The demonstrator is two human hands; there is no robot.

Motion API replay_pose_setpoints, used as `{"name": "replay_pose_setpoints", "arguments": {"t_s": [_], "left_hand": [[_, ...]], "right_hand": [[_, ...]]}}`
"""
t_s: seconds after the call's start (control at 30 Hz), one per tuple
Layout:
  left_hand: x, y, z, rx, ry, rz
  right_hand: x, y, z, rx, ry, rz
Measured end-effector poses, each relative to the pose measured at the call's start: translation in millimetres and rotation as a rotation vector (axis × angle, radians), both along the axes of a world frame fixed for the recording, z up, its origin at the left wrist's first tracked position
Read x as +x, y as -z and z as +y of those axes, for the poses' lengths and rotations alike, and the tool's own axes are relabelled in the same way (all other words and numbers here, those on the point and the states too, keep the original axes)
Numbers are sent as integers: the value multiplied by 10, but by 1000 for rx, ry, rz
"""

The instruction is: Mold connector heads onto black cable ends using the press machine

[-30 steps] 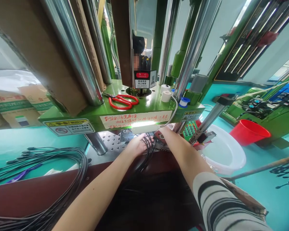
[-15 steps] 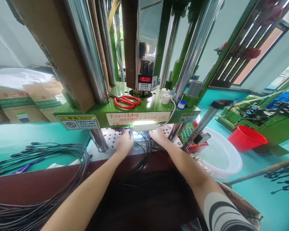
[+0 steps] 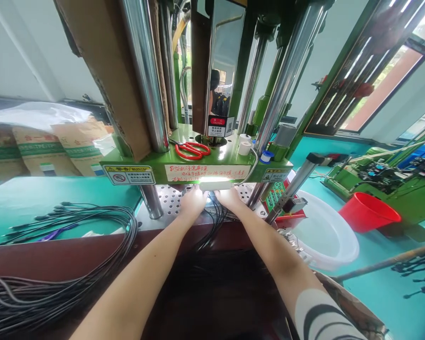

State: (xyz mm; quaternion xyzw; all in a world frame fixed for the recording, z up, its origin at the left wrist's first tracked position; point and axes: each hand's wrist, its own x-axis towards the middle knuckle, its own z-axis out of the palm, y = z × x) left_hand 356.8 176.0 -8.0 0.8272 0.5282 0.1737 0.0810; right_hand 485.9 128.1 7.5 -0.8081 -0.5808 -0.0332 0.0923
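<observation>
Both hands reach under the green press plate, over a perforated metal bed. My left hand is curled at the left of a bundle of black cables, its fingertips washed out by glare. My right hand reaches in from the other side, fingers bent at the upper ends of the cables. What either hand grips is too small and bright to make out. A white tube lamp on the plate's front edge shines above the hands and partly covers the fingers.
Red-handled scissors and white rolls lie on the plate. More black cables curve over the left table edge beside purple-handled scissors. Steel columns flank the bed. Rightward are a control box, white tub and red bucket.
My left hand has moved right, closer to my right hand and the cables. The view has shifted slightly; the cables remain between the hands.
</observation>
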Motion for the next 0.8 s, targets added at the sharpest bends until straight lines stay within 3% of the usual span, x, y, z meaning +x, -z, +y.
{"name": "replay_pose_setpoints", "arguments": {"t_s": [0.4,0.57,0.8], "left_hand": [[47,143,111,11,72,-19],[63,95,104,24,106,-23],[121,1,-123,54,142,-71]], "right_hand": [[-2,187,103,-5,-31,-66],[-22,126,88,-14,-65,-71],[-77,17,34,-5,-147,-93]]}}
